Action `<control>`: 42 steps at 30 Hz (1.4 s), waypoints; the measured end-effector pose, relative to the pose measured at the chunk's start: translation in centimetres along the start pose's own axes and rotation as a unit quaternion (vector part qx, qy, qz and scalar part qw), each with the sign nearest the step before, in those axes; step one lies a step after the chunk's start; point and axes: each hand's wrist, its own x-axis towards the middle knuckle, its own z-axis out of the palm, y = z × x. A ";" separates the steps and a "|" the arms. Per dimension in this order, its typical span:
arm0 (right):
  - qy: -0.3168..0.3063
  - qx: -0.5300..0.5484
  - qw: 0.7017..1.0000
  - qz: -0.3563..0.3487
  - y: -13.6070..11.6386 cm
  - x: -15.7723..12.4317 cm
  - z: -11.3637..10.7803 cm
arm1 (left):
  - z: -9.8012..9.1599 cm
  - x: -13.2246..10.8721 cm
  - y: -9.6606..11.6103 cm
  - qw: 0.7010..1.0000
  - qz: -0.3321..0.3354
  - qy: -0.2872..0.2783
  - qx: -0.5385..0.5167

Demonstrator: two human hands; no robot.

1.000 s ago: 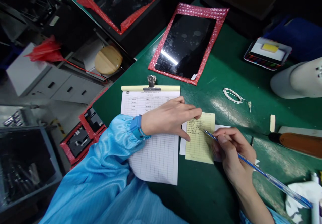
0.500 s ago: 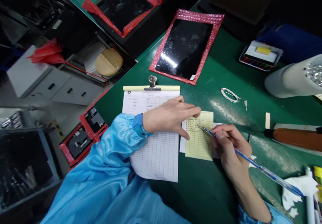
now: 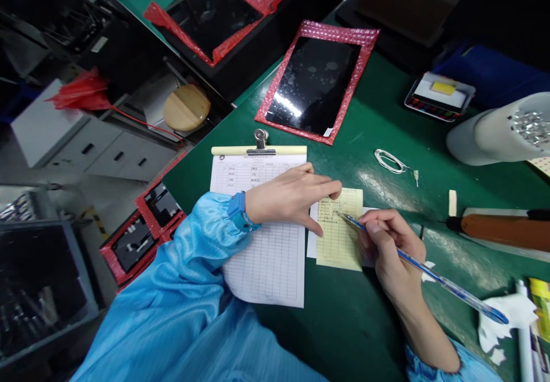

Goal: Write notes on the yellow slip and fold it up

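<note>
My right hand (image 3: pixel 392 250) is closed around a blue ballpoint pen (image 3: pixel 451 290), its tip at the handwritten lines on a yellow ruled sheet (image 3: pixel 339 244). My left hand (image 3: pixel 296 194) lies with fingers spread, the fingertips and thumb at the left edge of that sheet, and holds nothing. A white paper (image 3: pixel 311 247) shows partly from beneath the yellow one. Under my left hand and wrist is a clipboard (image 3: pixel 223 151) with a printed form (image 3: pixel 275 267), held by a metal clip (image 3: pixel 260 139) at its top.
Beyond the clipboard lies a black screen panel (image 3: pixel 315 84) on pink bubble wrap. To the right are a coiled white cable (image 3: pixel 389 161), a brown-handled tool (image 3: pixel 498 230), a white container (image 3: pixel 485 136), a small tray (image 3: pixel 440 97) and torn white paper (image 3: pixel 502 319). A wooden stool (image 3: pixel 187 107) stands at left.
The pen tip stays near the same lines, with only a slight shift of my right hand. My left hand keeps its place. The view has moved a little.
</note>
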 end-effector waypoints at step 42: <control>-0.010 -0.001 1.000 0.002 -0.1 0.4 0.3 | -0.3 0.1 0.0 1.000 -0.013 -0.005 -0.006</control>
